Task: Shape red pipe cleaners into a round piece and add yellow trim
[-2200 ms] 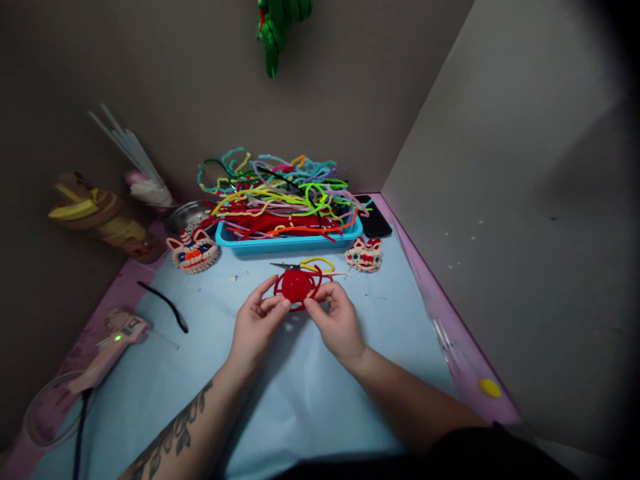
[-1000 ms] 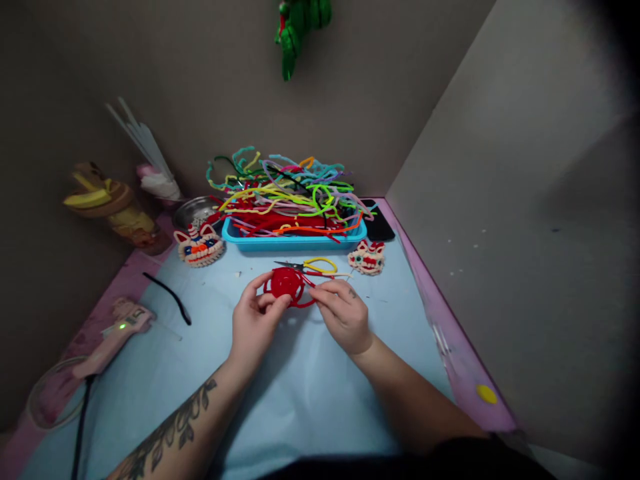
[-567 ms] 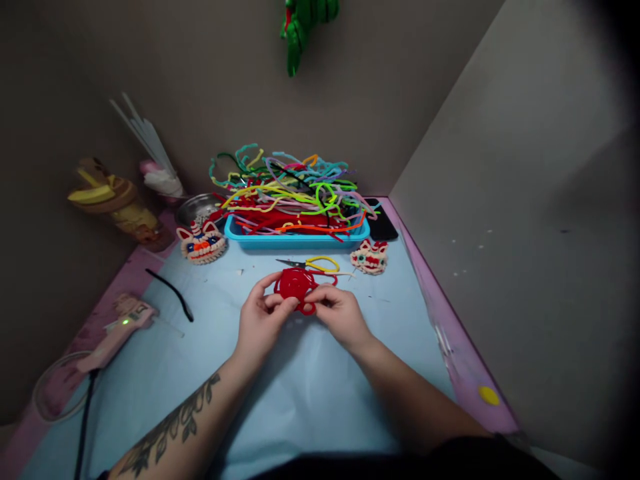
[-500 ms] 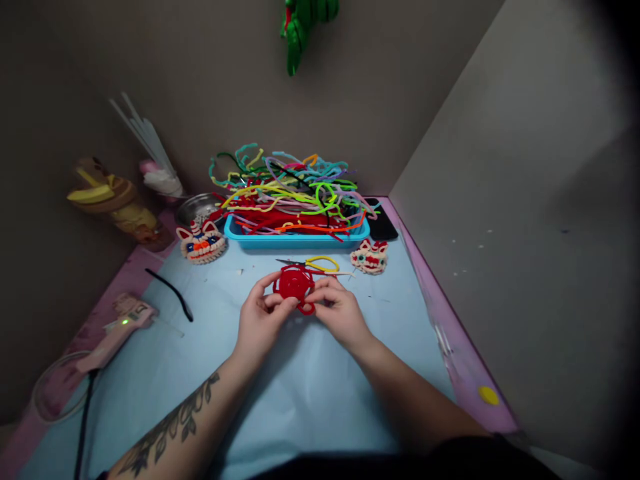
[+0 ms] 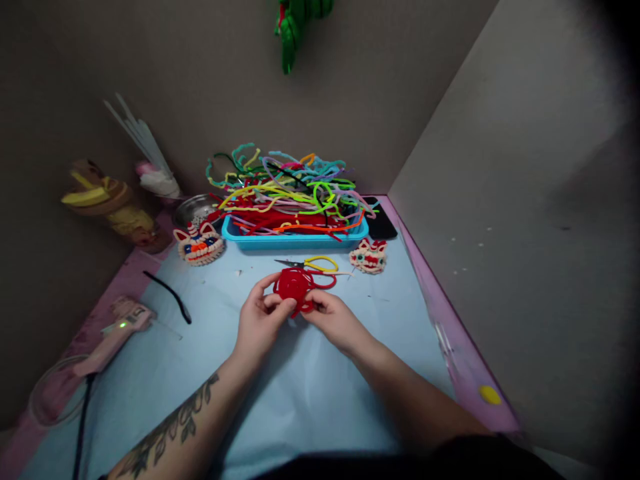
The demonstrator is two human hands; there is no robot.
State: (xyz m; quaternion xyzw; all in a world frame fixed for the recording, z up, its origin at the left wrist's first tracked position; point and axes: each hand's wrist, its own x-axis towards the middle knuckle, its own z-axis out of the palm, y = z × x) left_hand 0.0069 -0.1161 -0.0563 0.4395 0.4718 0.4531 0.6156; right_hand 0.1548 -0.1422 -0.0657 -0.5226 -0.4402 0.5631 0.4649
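A flat red coil of pipe cleaner with small loops at its edge is held up between both hands. My left hand pinches its left and lower side with thumb and fingers. At its lower right, my right hand has its fingertips closed on the loop there. Just behind the coil lie scissors with yellow handles, blades pointing left. A red loop and a thin pale stick show right of the coil, partly behind it.
Behind stands a blue tray heaped with colourful pipe cleaners. Lion-head pieces sit at left and right. A pink glue gun with lit green light and a black pipe cleaner lie left. A phone is beside the tray.
My right hand has moved left and slightly down along the coil's edge, its fingers now at the lower loop. The left hand keeps its pinch. The camera view has shifted slightly.
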